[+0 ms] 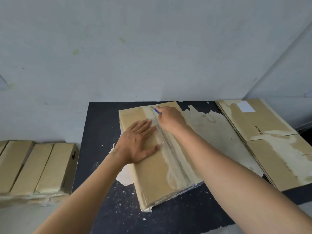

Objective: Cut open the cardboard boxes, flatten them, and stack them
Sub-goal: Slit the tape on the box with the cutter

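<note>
Head view: A sealed cardboard box (152, 179) lies on the dark table (99, 132), with its taped seam (173, 152) facing up. The left hand (138, 142) presses flat on the box top, fingers straight and spread, just left of the seam. The right hand (170, 119) has its fingers curled round a blue-handled cutter (157, 111), whose tip is at the seam's far end. Flattened boxes (270, 141) are stacked at the table's right edge. Uncut boxes (38, 166) stand side by side on a lower surface to the left.
</note>
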